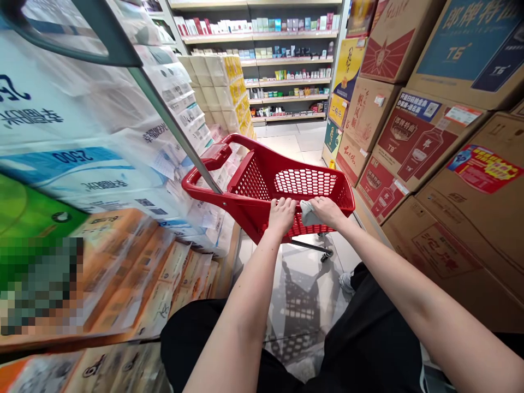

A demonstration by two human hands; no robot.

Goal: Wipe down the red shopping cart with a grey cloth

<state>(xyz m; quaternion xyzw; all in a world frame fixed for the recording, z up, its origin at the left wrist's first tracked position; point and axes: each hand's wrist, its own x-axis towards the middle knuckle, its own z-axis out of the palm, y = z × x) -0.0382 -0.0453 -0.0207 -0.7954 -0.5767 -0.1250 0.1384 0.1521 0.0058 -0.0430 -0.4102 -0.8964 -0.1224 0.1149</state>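
A red plastic shopping cart [286,164] with perforated sides stands sideways in front of me. Its long grey pull handle [172,125] slants up to the upper left. My left hand [282,215] has its fingers curled over the cart's near rim. Just to the right, my right hand [325,212] is closed on a pale grey cloth [308,213], which it presses against the same rim. No goods show in the visible part of the basket.
Wrapped paper packs [102,131] are stacked on the left, with orange packs [123,267] lower down. Printed cardboard cartons [426,142] line the right. Shelves of small boxes and bottles [286,76] stand at the back. Pale floor tiles [307,142] run between.
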